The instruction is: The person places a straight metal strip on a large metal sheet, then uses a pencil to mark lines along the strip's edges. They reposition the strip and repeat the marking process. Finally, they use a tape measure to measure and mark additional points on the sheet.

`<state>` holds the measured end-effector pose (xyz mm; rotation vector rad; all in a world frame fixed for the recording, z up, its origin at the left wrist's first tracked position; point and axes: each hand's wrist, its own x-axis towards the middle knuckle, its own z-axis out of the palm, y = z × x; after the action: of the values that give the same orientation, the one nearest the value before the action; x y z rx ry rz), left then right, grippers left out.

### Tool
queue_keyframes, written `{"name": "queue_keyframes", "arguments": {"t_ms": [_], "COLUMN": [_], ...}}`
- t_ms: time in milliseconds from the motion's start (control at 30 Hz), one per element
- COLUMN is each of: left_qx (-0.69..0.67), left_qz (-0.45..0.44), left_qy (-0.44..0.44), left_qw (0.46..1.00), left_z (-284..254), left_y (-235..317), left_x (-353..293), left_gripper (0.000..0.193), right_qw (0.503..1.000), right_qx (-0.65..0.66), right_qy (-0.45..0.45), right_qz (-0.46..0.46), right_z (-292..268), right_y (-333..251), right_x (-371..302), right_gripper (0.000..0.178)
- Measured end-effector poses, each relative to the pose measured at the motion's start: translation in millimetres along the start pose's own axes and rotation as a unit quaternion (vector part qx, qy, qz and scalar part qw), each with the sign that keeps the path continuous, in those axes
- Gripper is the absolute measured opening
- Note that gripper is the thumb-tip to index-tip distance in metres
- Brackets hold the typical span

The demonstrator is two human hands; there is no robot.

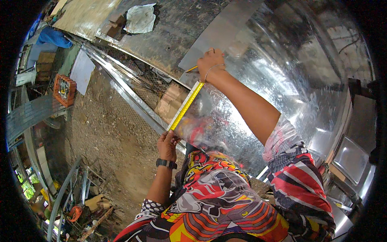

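Note:
A shiny metal sheet (242, 109) lies before me, and a yellow measuring tape (187, 105) stretches along its left edge, beside a narrow pale strip. My left hand (167, 145) pinches the near end of the tape, its fingers closed at the sheet's near left corner. Farther up, my right hand (211, 63) is closed on a yellow pencil (192, 69) that points left over the sheet. The tape's far end reaches the wrist of this hand; whether the fingers also hold it is hidden.
A dark worktop (173, 28) with a crumpled white cloth (140, 18) adjoins the sheet's far left. Long metal rails (121, 72) run diagonally over the gravel floor (109, 133). An orange-brown frame-like box (64, 90) and a bent grey pipe (60, 201) are at left.

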<state>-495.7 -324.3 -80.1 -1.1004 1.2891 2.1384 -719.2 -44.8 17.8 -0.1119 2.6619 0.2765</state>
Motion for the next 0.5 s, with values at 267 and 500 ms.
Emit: {"name": "queue_keyframes", "arguments": {"t_ms": [267,500], "left_qx": [0.028,0.031], "left_qz": [0.017,0.026], "left_qy": [-0.001,0.005], "left_qw": [0.999,0.999], "left_z": [0.4,-2.6], "left_y": [1.7,-1.2], "left_x": [4.5,4.9], "left_gripper": [0.021,0.029], "right_qw": [1.0,1.0], "right_qx": [0.016,0.017], "right_qy": [0.021,0.023], "right_qz": [0.003,-0.006], "right_z": [3.2,1.5], "right_y": [-1.5,-0.1], "right_x": [4.0,-1.7], "right_gripper": [0.049,0.051]}}
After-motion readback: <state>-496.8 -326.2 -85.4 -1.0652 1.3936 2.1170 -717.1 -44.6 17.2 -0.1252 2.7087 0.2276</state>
